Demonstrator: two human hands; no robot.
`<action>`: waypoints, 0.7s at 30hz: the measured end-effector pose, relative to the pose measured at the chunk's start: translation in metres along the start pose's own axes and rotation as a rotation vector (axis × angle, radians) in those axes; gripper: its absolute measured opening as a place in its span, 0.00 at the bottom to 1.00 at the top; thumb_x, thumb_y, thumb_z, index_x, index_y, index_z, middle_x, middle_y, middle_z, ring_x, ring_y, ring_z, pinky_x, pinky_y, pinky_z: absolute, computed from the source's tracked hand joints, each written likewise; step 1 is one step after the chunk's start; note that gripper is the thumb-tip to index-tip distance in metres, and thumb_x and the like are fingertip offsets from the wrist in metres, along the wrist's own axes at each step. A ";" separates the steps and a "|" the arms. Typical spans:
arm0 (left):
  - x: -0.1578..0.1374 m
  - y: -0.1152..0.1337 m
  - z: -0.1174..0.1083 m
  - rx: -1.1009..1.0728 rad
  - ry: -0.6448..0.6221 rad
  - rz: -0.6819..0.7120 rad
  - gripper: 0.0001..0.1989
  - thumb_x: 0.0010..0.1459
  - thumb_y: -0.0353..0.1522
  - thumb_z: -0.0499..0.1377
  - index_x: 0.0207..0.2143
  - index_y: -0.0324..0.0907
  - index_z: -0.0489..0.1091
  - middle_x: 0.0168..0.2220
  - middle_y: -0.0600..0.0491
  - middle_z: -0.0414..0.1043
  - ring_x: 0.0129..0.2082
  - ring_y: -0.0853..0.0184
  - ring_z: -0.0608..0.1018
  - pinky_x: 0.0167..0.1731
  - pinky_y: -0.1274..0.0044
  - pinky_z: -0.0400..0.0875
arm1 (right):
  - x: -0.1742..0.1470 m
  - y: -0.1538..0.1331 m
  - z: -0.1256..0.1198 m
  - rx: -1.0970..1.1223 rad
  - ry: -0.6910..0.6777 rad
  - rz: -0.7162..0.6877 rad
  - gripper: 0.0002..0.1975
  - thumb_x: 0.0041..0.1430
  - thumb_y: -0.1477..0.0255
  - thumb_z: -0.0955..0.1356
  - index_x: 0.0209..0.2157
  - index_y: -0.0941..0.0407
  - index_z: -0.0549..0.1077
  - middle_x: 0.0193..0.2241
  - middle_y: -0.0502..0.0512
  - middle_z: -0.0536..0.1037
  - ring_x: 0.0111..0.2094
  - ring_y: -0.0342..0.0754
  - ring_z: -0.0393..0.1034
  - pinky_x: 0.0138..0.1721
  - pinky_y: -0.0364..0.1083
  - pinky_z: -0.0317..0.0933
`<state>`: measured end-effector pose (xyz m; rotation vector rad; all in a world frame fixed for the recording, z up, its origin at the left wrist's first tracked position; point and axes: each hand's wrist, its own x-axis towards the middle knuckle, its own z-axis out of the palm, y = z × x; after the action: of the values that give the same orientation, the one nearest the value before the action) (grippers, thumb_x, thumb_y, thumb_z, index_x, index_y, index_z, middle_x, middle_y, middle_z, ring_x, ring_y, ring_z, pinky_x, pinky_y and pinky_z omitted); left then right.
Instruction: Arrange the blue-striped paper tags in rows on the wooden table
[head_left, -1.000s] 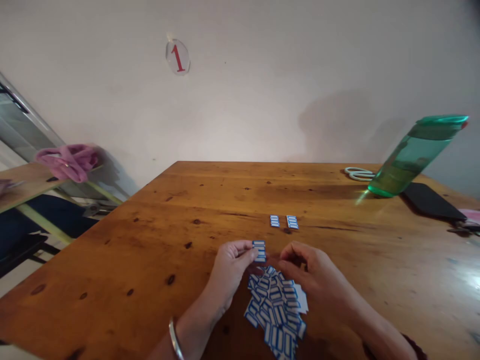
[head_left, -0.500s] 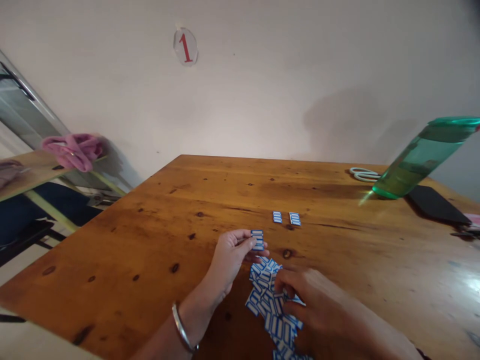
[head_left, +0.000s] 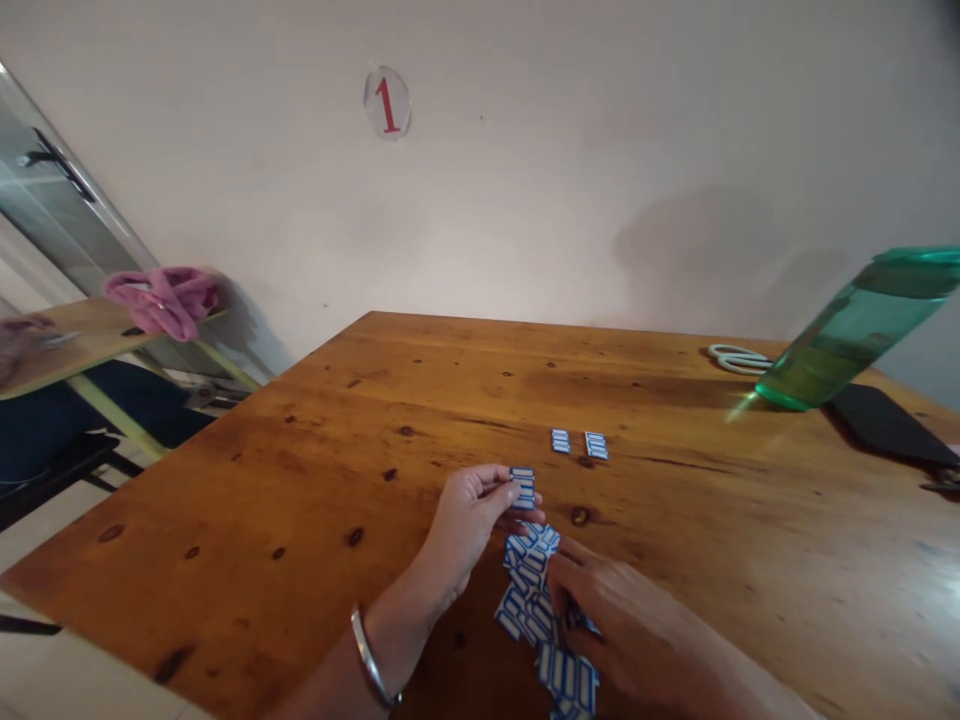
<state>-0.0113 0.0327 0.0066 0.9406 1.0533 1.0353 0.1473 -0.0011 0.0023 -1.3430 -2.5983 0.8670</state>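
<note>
My left hand (head_left: 480, 500), with a silver bangle on its wrist, pinches a small white label sheet (head_left: 523, 488) with blue borders between thumb and fingers. Just below it lies a loose, overlapping pile of similar label sheets (head_left: 568, 674). My right hand (head_left: 600, 600) is down on the right side of this pile, its fingers curled inward. Its fingertips are partly hidden, so what they pinch is unclear. Farther back, a small label stack (head_left: 560, 441) and a second label stack (head_left: 596, 446) lie side by side on the wooden table (head_left: 330, 430).
A green water bottle (head_left: 847, 335) stands at the right, by a coiled white cable (head_left: 739, 360) and a dark flat object (head_left: 889, 425). Behind the table rises a wall (head_left: 540, 200) with a red number sign (head_left: 388, 103). A pink cloth (head_left: 169, 300) rests on another table at left.
The view has shifted slightly, so everything sits a little farther right and lower. My right hand's fingers have moved deeper into the pile; my left hand keeps its label sheet.
</note>
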 end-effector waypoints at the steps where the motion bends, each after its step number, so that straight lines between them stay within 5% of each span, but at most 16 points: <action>1: 0.000 0.000 0.000 0.001 -0.002 0.001 0.09 0.45 0.34 0.60 0.26 0.36 0.68 0.26 0.48 0.76 0.25 0.64 0.78 0.26 0.76 0.70 | 0.000 0.001 0.001 0.030 0.021 -0.010 0.10 0.41 0.83 0.62 0.27 0.57 0.66 0.32 0.53 0.71 0.29 0.45 0.63 0.27 0.42 0.52; 5: 0.000 0.000 0.000 0.003 0.002 0.008 0.10 0.44 0.35 0.61 0.25 0.36 0.68 0.26 0.48 0.76 0.24 0.64 0.78 0.25 0.76 0.69 | 0.003 0.000 -0.003 0.238 0.125 -0.006 0.07 0.40 0.83 0.63 0.21 0.56 0.66 0.25 0.49 0.69 0.25 0.42 0.60 0.25 0.40 0.50; 9: 0.000 -0.001 0.000 -0.026 0.009 -0.003 0.10 0.42 0.34 0.62 0.24 0.37 0.67 0.24 0.49 0.76 0.23 0.64 0.77 0.25 0.75 0.70 | 0.009 0.003 -0.007 0.686 0.249 0.092 0.03 0.45 0.74 0.65 0.20 0.56 0.66 0.18 0.46 0.65 0.21 0.40 0.57 0.23 0.41 0.50; 13: 0.000 -0.003 0.000 -0.050 0.001 -0.025 0.08 0.41 0.34 0.62 0.24 0.38 0.68 0.23 0.52 0.75 0.23 0.66 0.76 0.24 0.76 0.69 | 0.014 0.012 -0.002 1.134 0.355 0.205 0.12 0.46 0.63 0.68 0.21 0.57 0.65 0.15 0.44 0.61 0.17 0.38 0.51 0.19 0.40 0.46; 21: -0.001 -0.006 0.004 -0.039 -0.051 -0.021 0.07 0.42 0.32 0.61 0.23 0.36 0.70 0.20 0.54 0.72 0.21 0.69 0.74 0.23 0.78 0.69 | 0.016 0.013 0.001 1.304 0.449 0.282 0.14 0.42 0.63 0.71 0.20 0.57 0.65 0.15 0.43 0.61 0.17 0.37 0.51 0.19 0.39 0.43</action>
<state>-0.0061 0.0300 0.0018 0.9177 0.9955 1.0065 0.1472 0.0167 -0.0080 -1.1865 -1.0247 1.5954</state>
